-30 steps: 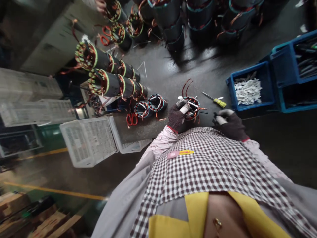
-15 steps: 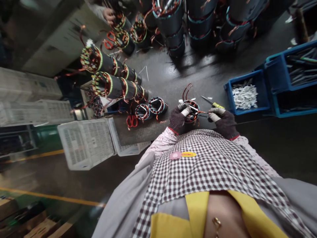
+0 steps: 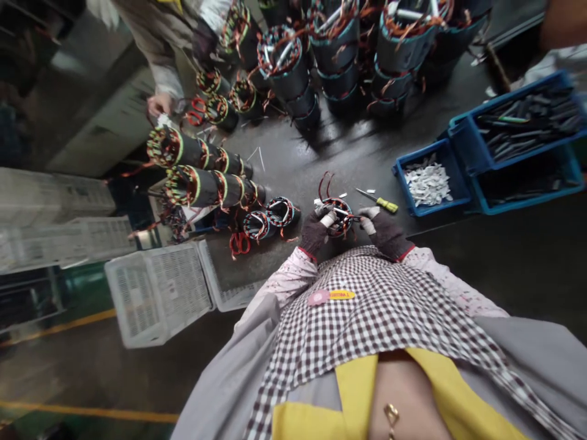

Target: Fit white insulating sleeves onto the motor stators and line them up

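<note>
A wire-wound ring point(image 3: 340, 225) with copper and red leads sits on the dark table close to the apron. On its left side my left hand point(image 3: 317, 231), in a dark glove with pale fingertips, is closed at the rim by a white sleeve; what it pinches is too small to make out. My right hand point(image 3: 384, 232), gloved alike, has its fingers closed on a wire lead at the ring's right edge. Two reddish wire loops point(image 3: 326, 183) rise behind the ring. A yellow-handled screwdriver point(image 3: 386, 204) lies beyond my right hand.
Blue bins, one of white pieces point(image 3: 428, 183), stand right. Two small wound rings point(image 3: 280, 211) and red scissors point(image 3: 239, 243) lie left, near stacked black cylinders point(image 3: 206, 186) and a white crate point(image 3: 178, 287). Another person's hand point(image 3: 159, 104) is at the far left.
The view has shifted, and the table things appear further left. My right hand has come closer to the ring. The other person's hand has moved to the top of a lying stack.
</note>
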`<move>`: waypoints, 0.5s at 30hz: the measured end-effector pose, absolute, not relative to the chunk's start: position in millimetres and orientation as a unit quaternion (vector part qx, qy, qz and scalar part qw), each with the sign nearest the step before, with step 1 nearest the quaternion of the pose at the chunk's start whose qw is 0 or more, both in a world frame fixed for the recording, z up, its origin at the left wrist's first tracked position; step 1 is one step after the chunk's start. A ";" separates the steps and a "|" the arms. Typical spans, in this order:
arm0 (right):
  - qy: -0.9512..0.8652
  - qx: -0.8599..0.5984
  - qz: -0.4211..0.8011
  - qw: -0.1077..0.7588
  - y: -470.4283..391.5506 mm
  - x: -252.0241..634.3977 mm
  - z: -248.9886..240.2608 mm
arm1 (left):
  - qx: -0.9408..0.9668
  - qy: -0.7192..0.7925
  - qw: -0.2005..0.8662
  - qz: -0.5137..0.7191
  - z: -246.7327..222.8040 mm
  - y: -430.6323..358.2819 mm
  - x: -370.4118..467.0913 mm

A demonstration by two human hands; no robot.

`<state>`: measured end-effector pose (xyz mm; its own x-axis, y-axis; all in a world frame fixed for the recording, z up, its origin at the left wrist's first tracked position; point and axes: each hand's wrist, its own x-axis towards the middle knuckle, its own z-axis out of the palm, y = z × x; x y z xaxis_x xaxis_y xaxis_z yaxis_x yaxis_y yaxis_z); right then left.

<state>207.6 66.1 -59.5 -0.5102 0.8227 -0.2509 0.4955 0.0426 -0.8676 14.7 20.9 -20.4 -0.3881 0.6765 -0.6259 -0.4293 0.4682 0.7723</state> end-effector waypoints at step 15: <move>-0.442 -0.682 0.498 0.303 56.7 317.3 -43.7 | 0.304 0.514 0.708 0.379 53.7 101.4 158.2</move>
<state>317.3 56.7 -43.7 0.1130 0.9041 -0.4121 0.3006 -0.4265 -0.8531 158.2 101.4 53.7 0.1856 0.8479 -0.4967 -0.2242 0.5287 0.8187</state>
